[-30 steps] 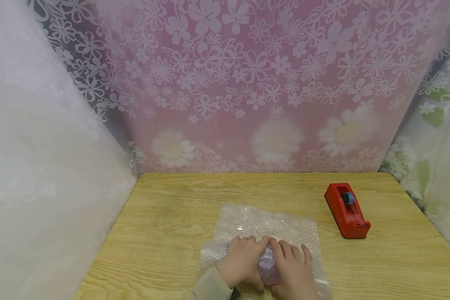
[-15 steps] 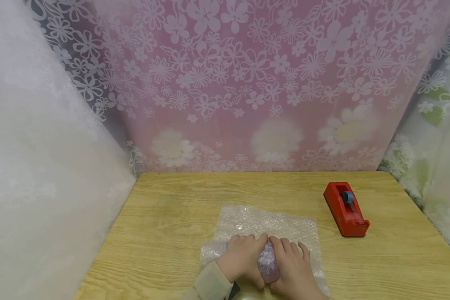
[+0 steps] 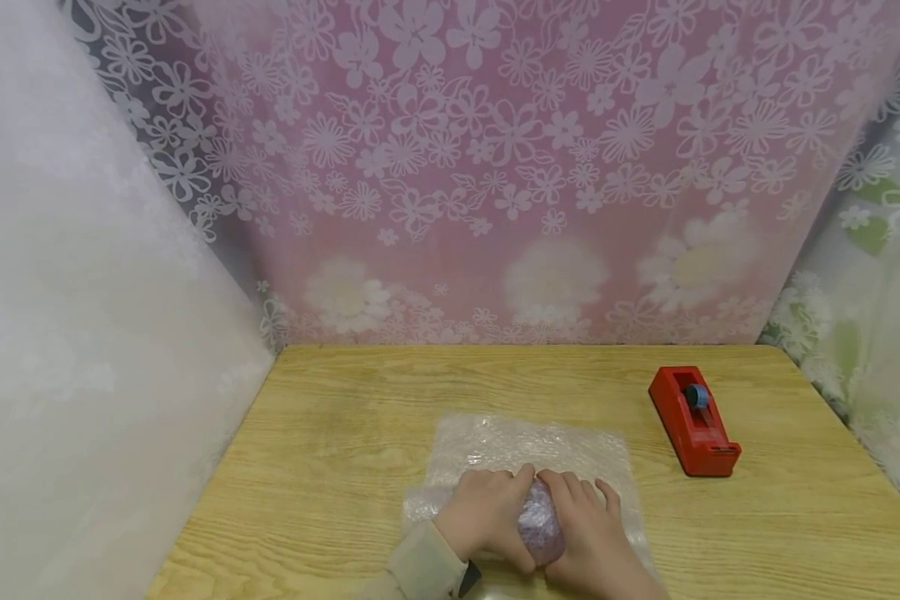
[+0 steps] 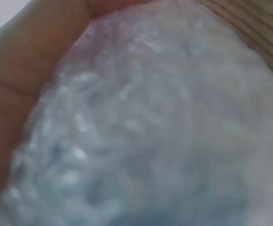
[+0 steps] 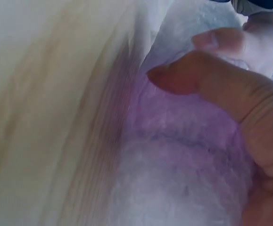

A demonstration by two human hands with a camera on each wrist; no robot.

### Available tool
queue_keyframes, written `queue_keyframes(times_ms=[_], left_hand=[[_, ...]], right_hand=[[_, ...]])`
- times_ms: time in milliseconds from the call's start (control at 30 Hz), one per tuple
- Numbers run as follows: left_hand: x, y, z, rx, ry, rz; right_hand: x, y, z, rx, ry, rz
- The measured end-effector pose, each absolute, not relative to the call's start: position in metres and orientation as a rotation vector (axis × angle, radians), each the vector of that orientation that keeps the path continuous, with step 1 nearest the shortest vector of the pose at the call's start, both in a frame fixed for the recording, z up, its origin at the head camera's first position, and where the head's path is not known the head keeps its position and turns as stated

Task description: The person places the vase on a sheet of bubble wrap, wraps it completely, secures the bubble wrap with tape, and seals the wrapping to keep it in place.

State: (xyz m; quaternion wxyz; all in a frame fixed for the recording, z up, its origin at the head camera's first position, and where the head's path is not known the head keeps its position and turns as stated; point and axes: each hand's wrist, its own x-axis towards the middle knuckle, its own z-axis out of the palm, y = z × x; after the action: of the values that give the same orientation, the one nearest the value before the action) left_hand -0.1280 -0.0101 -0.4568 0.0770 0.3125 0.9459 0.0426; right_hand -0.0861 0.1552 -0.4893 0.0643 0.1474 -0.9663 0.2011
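Note:
A purple object wrapped in bubble wrap (image 3: 542,525) lies low in the head view, between both hands; its kind is hidden under the wrap. My left hand (image 3: 487,515) grips its left part, fingers bent over the top and thumb on the near side. My right hand (image 3: 591,533) holds the right part the same way. The flat rest of the bubble wrap sheet (image 3: 525,440) spreads out beyond the hands. In the right wrist view the purple roll (image 5: 183,122) shows under the thumb (image 5: 211,80). Blurred bubble wrap (image 4: 141,113) fills the left wrist view.
A red tape dispenser (image 3: 694,425) with a small blue roll stands at the right on the wooden table (image 3: 330,467). Pink flowered cloth (image 3: 495,167) hangs behind the table, with pale cloth (image 3: 120,333) at the left and a green-flowered one at the right.
Both hands keep their grip, with only slight shifts. The flat sheet's far edge has slid a little nearer and to the left. The tape dispenser stays in place.

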Motion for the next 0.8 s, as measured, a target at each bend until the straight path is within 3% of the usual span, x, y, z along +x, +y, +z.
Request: queue_keyframes(times_ms=[800], left_hand=[[-0.14,-0.015,-0.449,0.832,2.711,0.229]], right_hand=[[-0.091,0.161,-0.484,0.44,-2.976,0.735]])
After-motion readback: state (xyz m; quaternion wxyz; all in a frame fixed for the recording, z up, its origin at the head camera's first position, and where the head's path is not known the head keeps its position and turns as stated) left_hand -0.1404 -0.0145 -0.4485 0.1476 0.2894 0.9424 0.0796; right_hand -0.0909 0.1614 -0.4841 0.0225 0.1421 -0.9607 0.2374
